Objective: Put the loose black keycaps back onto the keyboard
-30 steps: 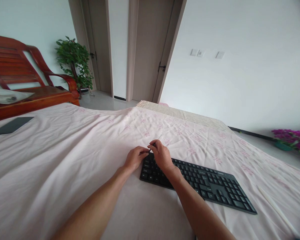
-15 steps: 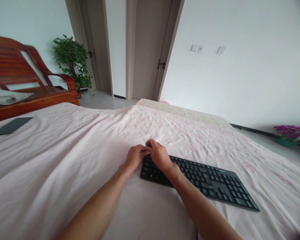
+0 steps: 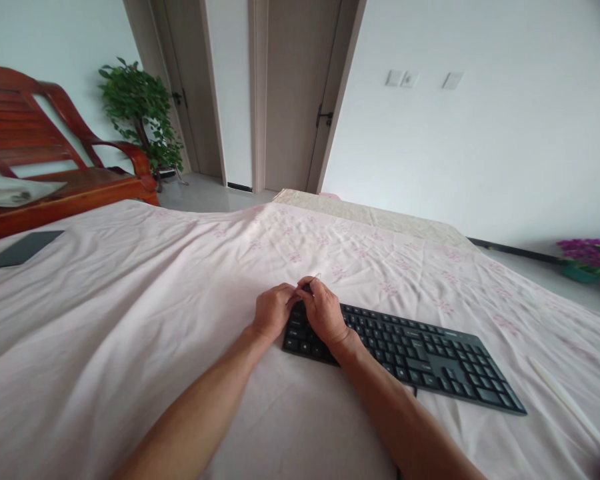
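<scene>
A black keyboard [image 3: 415,357] lies at a slant on the pink-white bedsheet. Over its far left corner, my right hand [image 3: 324,313] is closed on a small dark piece with a thin wire end [image 3: 318,275] poking out past the fingers. I cannot make out its exact kind. My left hand [image 3: 273,310] is closed too, fingertips pressed together against those of my right hand. Whatever it pinches is hidden. My right hand and forearm cover part of the keyboard's left half. A dark cable [image 3: 399,472] shows beside my right forearm.
On the right of the sheet [image 3: 190,280] lies a thin white stick [image 3: 565,397]. A dark flat panel [image 3: 23,249] rests at the far left. Beyond stand a wooden bench [image 3: 70,180], a leafy plant [image 3: 140,110] and purple flowers [image 3: 587,253].
The wire end above my right hand now tilts to the right, where it stood nearly upright before. Both hands stay together at the keyboard's corner. The view has shifted slightly.
</scene>
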Action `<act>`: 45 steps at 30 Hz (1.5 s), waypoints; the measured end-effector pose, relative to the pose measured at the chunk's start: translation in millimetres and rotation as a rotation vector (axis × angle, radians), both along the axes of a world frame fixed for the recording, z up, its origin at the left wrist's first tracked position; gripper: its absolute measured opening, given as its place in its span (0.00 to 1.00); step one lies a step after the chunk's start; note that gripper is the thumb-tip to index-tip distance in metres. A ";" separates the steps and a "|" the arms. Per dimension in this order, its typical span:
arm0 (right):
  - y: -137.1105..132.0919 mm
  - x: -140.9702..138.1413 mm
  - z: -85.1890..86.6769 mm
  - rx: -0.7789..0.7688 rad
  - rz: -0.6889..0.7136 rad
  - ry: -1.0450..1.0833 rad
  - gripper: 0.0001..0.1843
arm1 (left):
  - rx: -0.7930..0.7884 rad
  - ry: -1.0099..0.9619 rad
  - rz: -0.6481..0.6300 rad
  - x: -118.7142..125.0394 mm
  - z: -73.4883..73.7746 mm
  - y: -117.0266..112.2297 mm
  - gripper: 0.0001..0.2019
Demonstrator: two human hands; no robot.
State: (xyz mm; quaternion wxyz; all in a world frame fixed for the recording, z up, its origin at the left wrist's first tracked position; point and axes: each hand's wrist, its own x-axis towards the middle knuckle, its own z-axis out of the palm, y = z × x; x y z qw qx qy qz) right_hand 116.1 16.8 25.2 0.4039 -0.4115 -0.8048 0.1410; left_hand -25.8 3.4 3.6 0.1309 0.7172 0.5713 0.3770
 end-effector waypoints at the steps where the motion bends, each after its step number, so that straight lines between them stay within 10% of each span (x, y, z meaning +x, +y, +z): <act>1: -0.4 0.7 0.3 0.002 0.000 0.007 0.06 | 0.012 0.011 0.004 0.5 0.5 -0.7 0.12; 9: -3.2 4.5 2.1 -0.052 -0.015 0.113 0.06 | 0.052 -0.049 -0.008 2.3 -0.2 -0.8 0.11; 23: -1.6 8.8 7.9 -0.118 -0.127 0.330 0.12 | -0.249 -0.781 -0.067 -11.0 -12.5 22.6 0.12; 35: 18.0 5.3 22.5 -0.049 -0.056 -0.339 0.10 | -0.340 -1.054 -0.089 -17.2 -6.6 27.4 0.26; 45: 48.6 -1.9 11.4 -0.207 -0.229 -0.371 0.09 | -0.172 -1.014 0.065 -20.5 -14.7 33.6 0.22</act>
